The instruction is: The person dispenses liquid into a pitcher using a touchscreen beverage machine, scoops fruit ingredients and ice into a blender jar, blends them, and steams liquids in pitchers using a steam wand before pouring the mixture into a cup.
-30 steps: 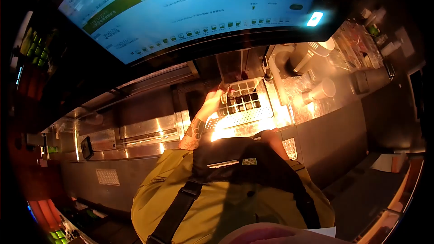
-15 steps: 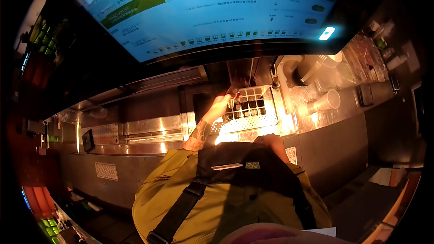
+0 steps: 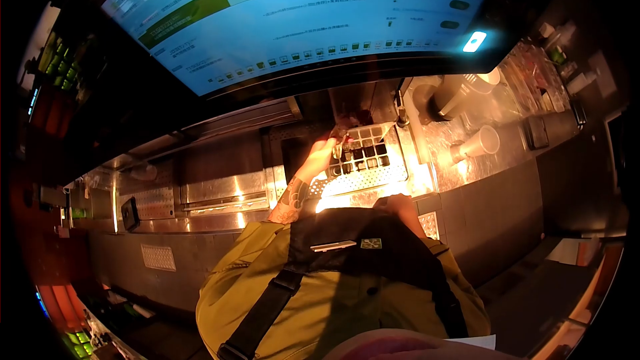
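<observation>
My left hand (image 3: 321, 157) reaches forward over the counter to the left edge of a white grid rack (image 3: 365, 152). Its fingers are bent together around a small, clear, shiny thing (image 3: 341, 140) whose kind I cannot make out. Beneath the rack lies a brightly lit perforated metal tray (image 3: 360, 183). My right hand (image 3: 399, 207) is low beside the black apron (image 3: 360, 230), near the counter's front edge; its fingers are mostly hidden.
A large lit screen (image 3: 300, 13) hangs over the back of the counter. Right of the rack, a pale cup (image 3: 481, 141) lies tilted on the wet metal surface, with a larger pale container (image 3: 460, 97) behind it. A dark device (image 3: 130, 214) stands at left.
My view has shifted slightly, moving the screen and counter a little left in the picture. Both hands stay in nearly the same places.
</observation>
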### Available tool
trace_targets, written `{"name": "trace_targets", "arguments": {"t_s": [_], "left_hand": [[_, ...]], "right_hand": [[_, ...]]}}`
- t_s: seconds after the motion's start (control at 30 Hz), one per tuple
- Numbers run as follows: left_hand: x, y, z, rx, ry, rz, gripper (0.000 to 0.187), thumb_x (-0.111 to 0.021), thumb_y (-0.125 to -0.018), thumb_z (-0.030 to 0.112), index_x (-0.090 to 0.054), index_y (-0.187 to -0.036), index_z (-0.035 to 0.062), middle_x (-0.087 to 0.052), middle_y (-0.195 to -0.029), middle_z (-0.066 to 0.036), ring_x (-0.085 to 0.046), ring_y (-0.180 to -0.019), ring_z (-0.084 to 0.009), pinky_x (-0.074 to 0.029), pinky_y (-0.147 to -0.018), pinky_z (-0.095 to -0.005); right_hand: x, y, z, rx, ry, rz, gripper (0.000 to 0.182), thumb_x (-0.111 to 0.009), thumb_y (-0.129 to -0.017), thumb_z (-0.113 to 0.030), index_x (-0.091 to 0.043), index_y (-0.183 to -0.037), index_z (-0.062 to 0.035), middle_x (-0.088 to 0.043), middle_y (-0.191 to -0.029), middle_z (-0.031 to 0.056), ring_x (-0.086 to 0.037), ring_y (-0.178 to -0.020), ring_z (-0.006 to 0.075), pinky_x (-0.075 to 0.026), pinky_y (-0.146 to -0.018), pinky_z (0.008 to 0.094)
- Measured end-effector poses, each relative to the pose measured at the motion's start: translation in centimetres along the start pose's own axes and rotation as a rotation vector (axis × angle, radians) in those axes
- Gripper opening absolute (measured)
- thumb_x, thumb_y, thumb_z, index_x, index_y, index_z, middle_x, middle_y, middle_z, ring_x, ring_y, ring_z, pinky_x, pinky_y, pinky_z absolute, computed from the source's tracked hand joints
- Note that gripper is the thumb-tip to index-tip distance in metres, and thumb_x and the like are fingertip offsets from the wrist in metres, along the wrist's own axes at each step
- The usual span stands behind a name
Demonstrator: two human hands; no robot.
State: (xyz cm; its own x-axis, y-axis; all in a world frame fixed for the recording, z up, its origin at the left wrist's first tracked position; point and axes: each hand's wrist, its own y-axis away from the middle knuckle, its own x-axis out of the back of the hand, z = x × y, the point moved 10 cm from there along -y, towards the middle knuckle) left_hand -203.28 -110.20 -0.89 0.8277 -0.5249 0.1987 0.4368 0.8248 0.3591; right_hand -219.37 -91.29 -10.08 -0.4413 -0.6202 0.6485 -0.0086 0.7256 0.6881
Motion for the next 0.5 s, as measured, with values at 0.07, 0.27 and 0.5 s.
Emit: {"name": "trace_targets", "arguments": {"t_s": [0.07,0.27,0.5], "left_hand": [[0.1,0.2,0.3,0.011,-0.024,0.002,0.046,-0.04,-0.091,0.034,-0.06,-0.094,-0.0069,-0.058,-0.073,-0.006,-0.049,-0.069,-0.0157,-0.039,-0.063,-0.0323],[-0.8,1.1,2.6,-0.19,0.175,-0.046,0.043,-0.039,-0.093,0.03,-0.062,-0.1,-0.0057,-0.064,-0.086,-0.008,-0.055,-0.08,-0.0158,-0.042,-0.073,-0.0292],[-0.6,-2.7,-3.2,-0.081,0.078,-0.066,0.041,-0.036,-0.094,0.025,-0.063,-0.103,-0.0046,-0.065,-0.092,-0.007,-0.056,-0.083,-0.0151,-0.042,-0.077,-0.0277]], "right_hand": [[-0.1,-0.1,0.2,-0.007,0.007,0.008,0.026,-0.058,-0.081,-0.036,-0.07,-0.096,-0.0184,-0.068,-0.09,0.0079,-0.066,-0.081,0.0253,-0.051,-0.073,0.0318],[-0.4,-0.7,0.9,-0.021,0.033,0.035,0.026,-0.059,-0.081,-0.036,-0.07,-0.096,-0.0185,-0.069,-0.089,0.0081,-0.066,-0.081,0.0252,-0.051,-0.074,0.032],[0.4,0.2,0.3,-0.073,0.032,0.011,0.031,-0.06,-0.08,-0.038,-0.067,-0.104,-0.0187,-0.067,-0.094,0.0104,-0.065,-0.084,0.0281,-0.05,-0.078,0.0351]]}}
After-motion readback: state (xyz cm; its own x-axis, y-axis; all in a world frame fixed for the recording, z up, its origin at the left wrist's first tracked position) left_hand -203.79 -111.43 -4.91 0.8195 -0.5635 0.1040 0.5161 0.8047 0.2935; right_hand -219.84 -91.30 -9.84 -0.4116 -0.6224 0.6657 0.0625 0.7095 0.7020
